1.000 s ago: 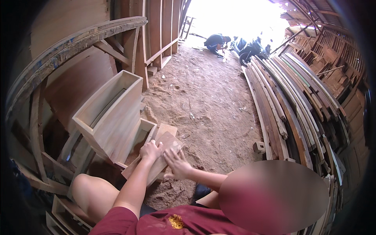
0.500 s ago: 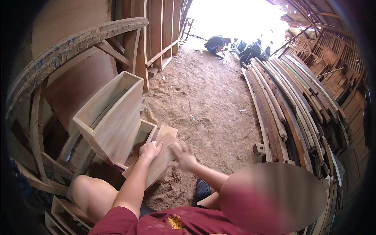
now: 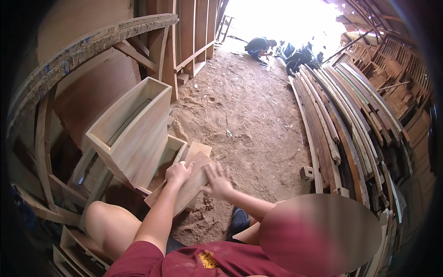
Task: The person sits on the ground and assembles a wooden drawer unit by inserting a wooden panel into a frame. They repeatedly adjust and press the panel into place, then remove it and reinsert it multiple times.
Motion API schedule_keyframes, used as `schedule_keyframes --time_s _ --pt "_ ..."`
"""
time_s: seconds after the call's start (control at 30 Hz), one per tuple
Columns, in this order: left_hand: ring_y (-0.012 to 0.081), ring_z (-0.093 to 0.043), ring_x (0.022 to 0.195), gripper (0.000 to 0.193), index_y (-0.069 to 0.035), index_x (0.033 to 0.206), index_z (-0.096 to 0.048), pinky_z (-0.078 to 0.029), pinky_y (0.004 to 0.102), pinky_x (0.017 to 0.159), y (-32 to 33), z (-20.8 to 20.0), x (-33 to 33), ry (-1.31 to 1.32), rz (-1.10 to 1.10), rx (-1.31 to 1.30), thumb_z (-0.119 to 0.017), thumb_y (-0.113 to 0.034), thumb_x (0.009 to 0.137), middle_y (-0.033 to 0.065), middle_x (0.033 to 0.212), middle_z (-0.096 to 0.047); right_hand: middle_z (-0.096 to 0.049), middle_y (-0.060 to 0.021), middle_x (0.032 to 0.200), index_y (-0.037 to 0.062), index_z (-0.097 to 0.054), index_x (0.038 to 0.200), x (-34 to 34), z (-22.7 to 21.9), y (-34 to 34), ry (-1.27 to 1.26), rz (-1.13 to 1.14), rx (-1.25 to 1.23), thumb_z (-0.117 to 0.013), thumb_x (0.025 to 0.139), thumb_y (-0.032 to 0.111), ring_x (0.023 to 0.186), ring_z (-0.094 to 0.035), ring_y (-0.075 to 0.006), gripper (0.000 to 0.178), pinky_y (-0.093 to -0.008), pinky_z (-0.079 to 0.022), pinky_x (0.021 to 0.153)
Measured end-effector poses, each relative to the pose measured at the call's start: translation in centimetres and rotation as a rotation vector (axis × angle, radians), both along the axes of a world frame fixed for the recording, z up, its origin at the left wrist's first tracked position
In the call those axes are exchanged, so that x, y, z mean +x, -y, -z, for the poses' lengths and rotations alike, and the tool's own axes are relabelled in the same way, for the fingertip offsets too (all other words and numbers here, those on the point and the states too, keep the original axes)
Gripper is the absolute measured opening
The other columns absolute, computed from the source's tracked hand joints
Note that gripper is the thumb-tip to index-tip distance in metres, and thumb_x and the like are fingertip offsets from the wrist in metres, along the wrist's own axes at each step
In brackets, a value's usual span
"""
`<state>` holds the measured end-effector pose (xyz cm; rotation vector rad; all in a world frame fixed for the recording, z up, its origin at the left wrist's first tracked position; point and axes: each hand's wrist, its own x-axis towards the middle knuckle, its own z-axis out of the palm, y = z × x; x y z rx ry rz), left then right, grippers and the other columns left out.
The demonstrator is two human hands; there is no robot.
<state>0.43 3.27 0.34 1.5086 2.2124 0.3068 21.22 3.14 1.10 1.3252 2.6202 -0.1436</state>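
Note:
A flat, light-brown wooden panel (image 3: 190, 190) lies tilted in front of my knees; whether it is the side of a box I cannot tell. My left hand (image 3: 178, 174) is closed over its left edge, thumb toward the top. At the opposite edge, my right hand (image 3: 218, 181) has its fingers spread against the wood, slightly blurred, with nothing visible in it. A paler piece of wood (image 3: 201, 148) sticks out beyond the panel's far end. Close by on the left stand a small open wooden box (image 3: 177, 144) and a taller drawer-like box (image 3: 138, 134).
Sawdust-covered ground (image 3: 249, 124) stretches ahead. Long stacked planks (image 3: 327, 134) line the right, with a small wood block (image 3: 306, 173) beside them. A rough wooden frame (image 3: 92, 44) stands left. More drawers (image 3: 80, 244) lie lower left. Far off, a person (image 3: 258, 47) crouches near a motorcycle (image 3: 297, 57).
My right hand has shifted slightly at the panel's right edge, and its fingers show more clearly spread. My left hand keeps its hold. The whole view has shifted a little.

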Motion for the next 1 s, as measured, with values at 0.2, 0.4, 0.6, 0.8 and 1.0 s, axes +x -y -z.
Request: schedule_keyframes --time_s 0.2,0.4,0.6,0.8,1.0 --pt "0.0348 -0.072 0.113 0.066 -0.012 0.121 -0.071 -0.057 0.0493 0.093 0.0 -0.4 -0.4 0.025 0.007 -0.011 -0.044 -0.068 0.100 0.0184 0.120 -0.074 -0.012 -0.0139 0.174 0.0084 -0.008 0.167 -0.8 -0.6 0.1 0.007 -0.075 -0.032 -0.034 0.096 0.081 0.160 -0.002 -0.0406 0.105 -0.0650 0.005 0.125" --pt "0.0349 -0.071 0.113 0.065 -0.013 0.121 -0.072 -0.057 0.0499 0.094 -0.1 0.4 -0.6 0.035 -0.013 -0.028 -0.044 -0.068 0.100 0.0182 0.120 -0.074 -0.012 -0.0165 0.174 0.0069 -0.010 0.166 -0.5 0.6 0.8 -0.022 -0.095 0.032 -0.044 0.093 0.080 0.160 0.001 -0.0415 0.109 -0.0657 0.004 0.125" --pt "0.0348 -0.072 0.112 0.065 -0.013 0.122 -0.071 -0.058 0.0496 0.092 -0.2 -0.2 0.1 0.023 0.019 -0.007 -0.045 -0.068 0.100 0.0176 0.120 -0.074 -0.015 -0.0110 0.174 0.0129 -0.003 0.168 1.5 1.6 -2.6 -0.008 -0.014 0.040 -0.034 0.089 0.088 0.160 -0.002 -0.0394 0.113 -0.0666 0.009 0.123" --pt "0.0351 -0.072 0.112 0.064 -0.013 0.122 -0.072 -0.058 0.0497 0.092 0.0 -0.1 -0.3 0.047 -0.002 -0.012 -0.046 -0.067 0.100 0.0183 0.119 -0.074 -0.017 -0.0138 0.173 0.0094 -0.009 0.167 -0.8 2.9 4.1 -0.207 -0.277 0.048 -0.039 0.092 0.084 0.160 -0.005 -0.0398 0.110 -0.0654 0.004 0.124" --pt "0.0349 -0.072 0.112 0.063 -0.013 0.122 -0.071 -0.058 0.0499 0.091 -0.2 0.1 -0.1 0.022 0.019 0.003 -0.046 -0.066 0.100 0.0178 0.118 -0.075 -0.013 -0.0152 0.174 0.0071 -0.004 0.167 1.2 0.6 -2.6 -0.009 0.029 -0.024 -0.034 0.089 0.089 0.161 0.000 -0.0379 0.117 -0.0651 0.005 0.124"
